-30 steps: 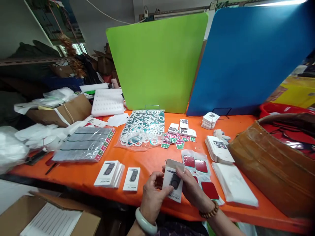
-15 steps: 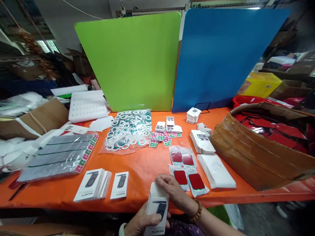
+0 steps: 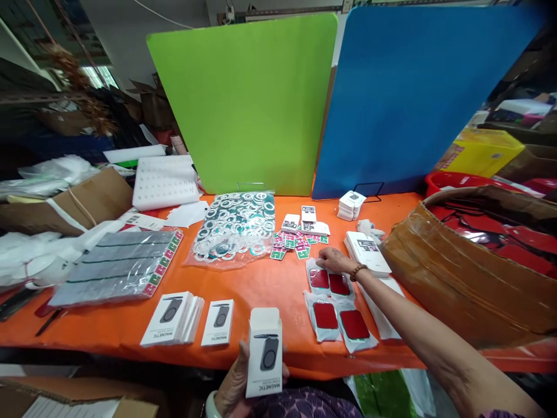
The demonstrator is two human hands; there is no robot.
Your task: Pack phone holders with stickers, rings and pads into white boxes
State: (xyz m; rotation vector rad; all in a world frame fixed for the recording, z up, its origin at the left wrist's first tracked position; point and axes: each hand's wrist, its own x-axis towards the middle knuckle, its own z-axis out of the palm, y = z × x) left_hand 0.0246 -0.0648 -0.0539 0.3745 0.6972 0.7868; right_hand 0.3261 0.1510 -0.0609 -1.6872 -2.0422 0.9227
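My left hand (image 3: 235, 377) is closed around a white box (image 3: 264, 383) printed "MAGNETIC" with a dark phone holder; its top flap stands up. Over the orange table, my right hand (image 3: 334, 260) reaches to the top edge of the upper bagged red squares (image 3: 319, 279). Its fingers are bent and held together, the tips at the bag's edge; what is between them is hidden. Two lower bagged red squares (image 3: 354, 324) lie nearer me. Several matching white boxes (image 3: 167, 319) lie in an overlapping row to the left, with a single box (image 3: 217, 322) beside them.
A bag of white rings (image 3: 235, 226) lies mid-table near small printed cards (image 3: 289, 244). White card stacks (image 3: 368, 252) stand by a large carton (image 3: 470, 278) of red items at right. Green (image 3: 243, 104) and blue boards (image 3: 404, 104) rise behind. A plastic-wrapped grey pack (image 3: 117, 264) is at left.
My right hand has left the box's top flap and moved forward and right to the bagged red squares. My left hand still holds the box, now turned more upright. The view has shifted slightly.
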